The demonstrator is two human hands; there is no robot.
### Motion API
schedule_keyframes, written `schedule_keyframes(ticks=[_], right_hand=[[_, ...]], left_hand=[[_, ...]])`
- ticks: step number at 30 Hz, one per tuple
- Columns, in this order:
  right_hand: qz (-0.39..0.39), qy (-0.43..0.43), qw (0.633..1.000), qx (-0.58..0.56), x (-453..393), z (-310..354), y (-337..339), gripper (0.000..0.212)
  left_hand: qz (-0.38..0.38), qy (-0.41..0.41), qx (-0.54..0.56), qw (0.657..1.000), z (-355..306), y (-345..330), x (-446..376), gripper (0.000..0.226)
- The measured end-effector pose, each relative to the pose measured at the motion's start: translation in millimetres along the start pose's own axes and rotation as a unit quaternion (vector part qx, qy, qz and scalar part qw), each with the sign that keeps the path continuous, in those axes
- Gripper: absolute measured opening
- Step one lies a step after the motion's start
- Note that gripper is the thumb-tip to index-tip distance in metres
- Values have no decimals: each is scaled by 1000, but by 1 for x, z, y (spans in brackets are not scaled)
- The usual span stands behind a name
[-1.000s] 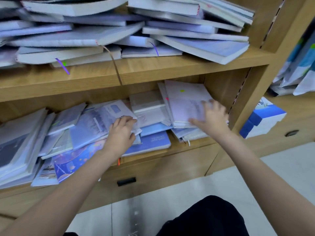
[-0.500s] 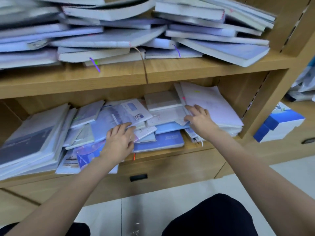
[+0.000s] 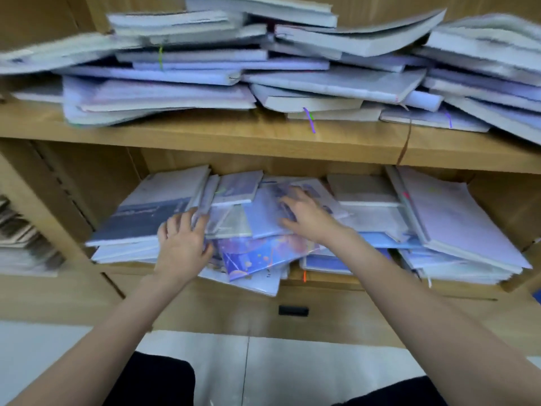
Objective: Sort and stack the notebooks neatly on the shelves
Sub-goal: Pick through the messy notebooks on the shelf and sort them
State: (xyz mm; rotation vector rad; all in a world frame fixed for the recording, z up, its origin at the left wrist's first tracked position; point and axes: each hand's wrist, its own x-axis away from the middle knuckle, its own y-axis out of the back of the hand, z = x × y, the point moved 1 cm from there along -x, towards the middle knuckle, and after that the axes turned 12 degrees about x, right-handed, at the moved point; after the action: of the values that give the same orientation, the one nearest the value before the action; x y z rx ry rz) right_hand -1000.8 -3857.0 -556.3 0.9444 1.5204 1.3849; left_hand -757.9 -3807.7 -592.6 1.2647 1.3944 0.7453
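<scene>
Having shifted leftward since before: right hand [image 3: 307, 218] now lying flat, fingers spread, on pale blue notebook [image 3: 265, 218] mid-pile; left hand [image 3: 183, 241] pressing against grey-covered stack [image 3: 146, 213]. Sagging under jumbled notebooks [image 3: 292, 68]: upper shelf [image 3: 222, 136]. Overhanging lower shelf [image 3: 336, 284]: starry purple notebook [image 3: 257, 256].

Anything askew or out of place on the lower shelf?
Yes. The notebooks in the middle lie fanned at mixed angles, and a starry blue one juts past the shelf edge. Left hand and right hand rest on the heap.
</scene>
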Motion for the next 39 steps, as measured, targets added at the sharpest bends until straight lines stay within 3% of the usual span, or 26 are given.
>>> schedule_keyframes(ticks=[4,9,14,18,20,22,25,32,36,39], right_hand=[[16,11,1000,-18,-43,41,-6,50],[31,-20,997,73,-83,67,-24,52],[7,-52,987,150,-103,88,-23,37],[-12,-24,975,218,-101,88,-19,25],[-59,3,966,253,-96,89,-8,11],[-84,49,954,284,-94,83,-1,26],[-80,91,946,302,-76,74,5,21],[-243,136,926,255,19,85,12,30],[-244,94,918,300,38,81,-3,22],[-183,60,931,311,36,63,-19,45]], left_hand=[[-10,-1,-36,999,22,-8,5,66],[-32,-4,-66,997,22,-30,17,89],[-55,-11,-65,996,29,-39,18,90],[-34,-6,-24,999,29,-35,16,88],[-14,2,-13,1000,29,-31,14,81],[-3,9,-7,1000,29,-23,11,75],[44,24,0,999,30,-11,6,66],[111,42,16,993,30,-5,5,61],[141,45,8,989,29,-1,7,63],[161,58,13,985,24,4,15,64]])
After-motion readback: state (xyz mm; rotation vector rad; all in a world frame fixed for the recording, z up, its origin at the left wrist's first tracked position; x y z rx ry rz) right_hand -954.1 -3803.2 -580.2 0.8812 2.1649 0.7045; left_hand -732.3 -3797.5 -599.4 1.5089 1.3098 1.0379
